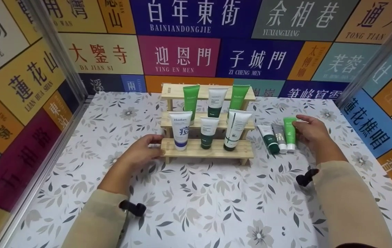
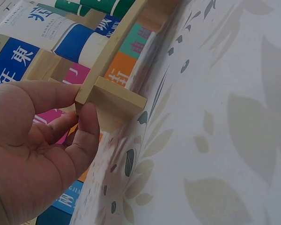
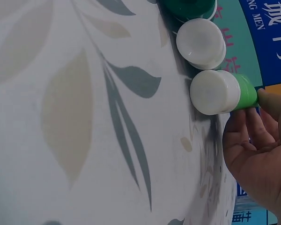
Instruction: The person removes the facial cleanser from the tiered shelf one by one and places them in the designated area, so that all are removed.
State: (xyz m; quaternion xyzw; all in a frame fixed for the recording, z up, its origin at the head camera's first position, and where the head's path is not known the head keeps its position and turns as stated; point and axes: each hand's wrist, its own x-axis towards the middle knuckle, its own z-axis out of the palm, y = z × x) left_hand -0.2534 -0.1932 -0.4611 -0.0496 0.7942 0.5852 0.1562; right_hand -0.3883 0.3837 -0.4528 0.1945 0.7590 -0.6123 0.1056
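A three-tier wooden stand [image 1: 209, 153] holds cosmetic tubes in rows. My left hand [image 1: 144, 150] pinches the left end of its lowest board [image 2: 96, 70], thumb on one face and a finger on the other. On that step stand a white tube with a blue cap [image 1: 181, 129], a small white-and-green tube [image 1: 208, 132] and a white tube with a dark cap [image 1: 237, 131]. To the right, my right hand [image 1: 311, 132] grips a green tube [image 1: 289, 134] by its side, its white cap [image 3: 210, 92] toward the wrist camera.
A grey tube [image 1: 279, 137] and a white-and-dark-green tube [image 1: 268, 139] lie beside the green one on the floral tabletop [image 1: 196, 206]. Green tubes [image 1: 191, 100] and a white one [image 1: 216, 100] stand higher on the stand. Colourful panels [image 1: 178, 55] with lettering rise behind.
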